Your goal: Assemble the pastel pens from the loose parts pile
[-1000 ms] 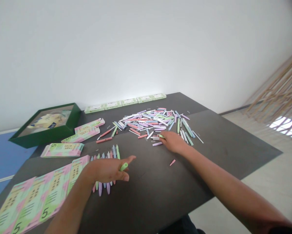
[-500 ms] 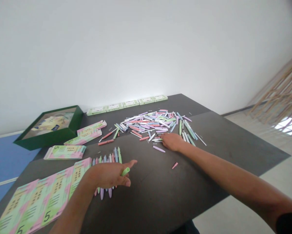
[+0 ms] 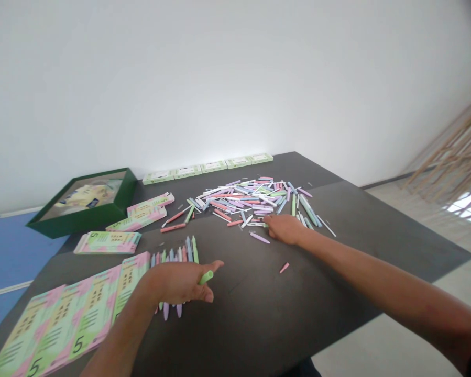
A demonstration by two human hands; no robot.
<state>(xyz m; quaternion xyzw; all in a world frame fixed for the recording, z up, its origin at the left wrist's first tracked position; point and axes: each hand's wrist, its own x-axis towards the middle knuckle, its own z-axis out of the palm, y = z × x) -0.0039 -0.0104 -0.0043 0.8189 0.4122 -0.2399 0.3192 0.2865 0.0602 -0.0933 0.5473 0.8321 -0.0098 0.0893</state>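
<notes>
A light green pen barrel (image 3: 206, 277) pokes out between the thumb and fingers of my left hand (image 3: 180, 281), which is closed on it. Beneath and behind that hand lies a row of assembled pens (image 3: 176, 255) in pastel colours, partly hidden by it. My right hand (image 3: 284, 229) reaches to the near edge of a loose heap of pen parts (image 3: 243, 198). Its fingertips are pinched at small pieces there; what they hold, if anything, I cannot make out. A lilac pen part (image 3: 260, 238) lies just in front of these fingers.
Flat printed boxes (image 3: 89, 303) overlap at the left, with more pink-green boxes (image 3: 107, 243) behind. A green tray (image 3: 78, 222) holding plastic bags stands at the table's left edge. Along the wall runs a row of pale green boxes (image 3: 212, 166). A short pink piece (image 3: 284, 268) lies nearer me.
The view has shifted slightly. My right hand stays at the heap's near edge with its fingers at the small parts. My left hand keeps the green barrel in nearly the same place.
</notes>
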